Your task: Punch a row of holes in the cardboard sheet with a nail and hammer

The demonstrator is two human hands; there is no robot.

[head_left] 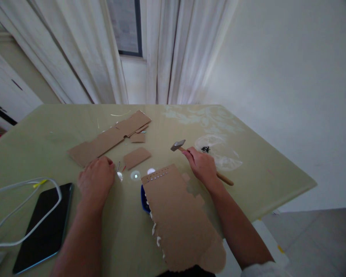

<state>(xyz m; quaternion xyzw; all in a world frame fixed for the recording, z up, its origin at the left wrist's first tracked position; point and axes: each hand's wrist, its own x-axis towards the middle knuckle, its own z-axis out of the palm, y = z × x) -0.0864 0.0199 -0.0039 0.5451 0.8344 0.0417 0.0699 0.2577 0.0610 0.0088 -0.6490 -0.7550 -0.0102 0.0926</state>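
Note:
My right hand [203, 165] is closed around the wooden handle of a hammer [178, 145], gripping it close to the metal head; the handle's end sticks out past the wrist. My left hand [96, 175] rests on the table with curled fingers, and whatever they hold, if anything, is hidden. Just right of those fingers lie a thin nail-like piece [118, 166] and a small red piece [123, 168]. Between my arms stands a large cardboard piece [184, 219] with rows of small holes along its far edge. Part of a blue container [144, 198] shows beneath its left side.
A long cardboard strip [112, 138] and a smaller cardboard piece [137, 157] lie beyond my left hand. Small clear round pieces [135, 176] sit mid-table. A clear plastic bag [226, 156] with small black items lies right. A tablet [46, 223] and white cable [59, 192] are at left.

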